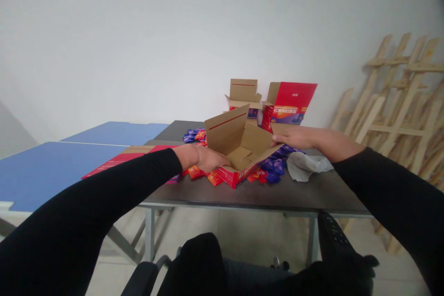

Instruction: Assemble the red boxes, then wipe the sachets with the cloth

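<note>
An open cardboard box (239,155), red outside and brown inside, sits tilted in the middle of the dark table with its lid raised. At its left side, my left hand (207,158) grips the wall, fingers reaching over the edge. My right hand (293,137) holds the edge of the right flap, thumb on the near side. Small red sachets (214,178) lie by the box's left front, and purple sachets (274,166) lie to its right under my right hand. Inside the box I see only bare cardboard and folded flaps.
Two more open boxes, a brown-flapped one (243,90) and a red one (289,106), stand behind. Flattened red cartons (120,162) lie left, beside a blue table (69,166). A crumpled white cloth (303,166) lies right. Wooden easels (398,115) lean at the wall.
</note>
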The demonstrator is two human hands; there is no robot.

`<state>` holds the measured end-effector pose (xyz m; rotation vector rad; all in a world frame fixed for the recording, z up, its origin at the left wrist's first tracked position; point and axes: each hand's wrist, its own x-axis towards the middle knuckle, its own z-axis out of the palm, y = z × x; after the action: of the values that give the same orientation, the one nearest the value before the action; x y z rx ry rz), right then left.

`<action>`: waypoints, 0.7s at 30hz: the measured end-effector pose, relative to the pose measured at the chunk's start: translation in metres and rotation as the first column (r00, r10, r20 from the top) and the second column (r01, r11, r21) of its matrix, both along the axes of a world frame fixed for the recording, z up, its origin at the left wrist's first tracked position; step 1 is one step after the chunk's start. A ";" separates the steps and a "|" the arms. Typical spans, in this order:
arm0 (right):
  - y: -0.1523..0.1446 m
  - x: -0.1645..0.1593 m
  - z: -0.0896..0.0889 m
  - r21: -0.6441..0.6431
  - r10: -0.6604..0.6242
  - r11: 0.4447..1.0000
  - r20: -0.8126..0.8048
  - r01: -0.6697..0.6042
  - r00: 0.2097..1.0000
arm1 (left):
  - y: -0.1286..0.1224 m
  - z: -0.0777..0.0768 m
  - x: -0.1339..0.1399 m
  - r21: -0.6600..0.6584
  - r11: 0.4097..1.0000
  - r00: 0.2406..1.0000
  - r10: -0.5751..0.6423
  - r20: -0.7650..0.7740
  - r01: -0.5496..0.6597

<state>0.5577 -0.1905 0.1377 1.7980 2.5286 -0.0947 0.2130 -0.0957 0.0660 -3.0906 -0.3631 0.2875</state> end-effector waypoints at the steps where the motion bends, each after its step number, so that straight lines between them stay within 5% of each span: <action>1: -0.002 0.002 -0.004 -0.045 -0.008 0.999 -0.007 0.007 1.000 | -0.002 -0.001 -0.002 -0.024 0.999 1.000 -0.023 -0.013 0.023; 11: -0.015 0.024 -0.081 -0.115 0.097 0.988 -0.072 -0.105 0.993 | -0.003 -0.022 0.003 0.148 0.989 0.999 0.032 -0.010 -0.030; 21: 0.023 0.001 -0.107 0.012 0.189 0.982 -0.072 -0.189 0.979 | -0.003 -0.049 -0.002 0.283 0.959 0.989 -0.028 0.144 -0.014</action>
<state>0.5590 -0.1671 0.0308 1.5735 2.7370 -0.1500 0.2113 -0.0985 0.0171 -2.8346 -0.3603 0.0036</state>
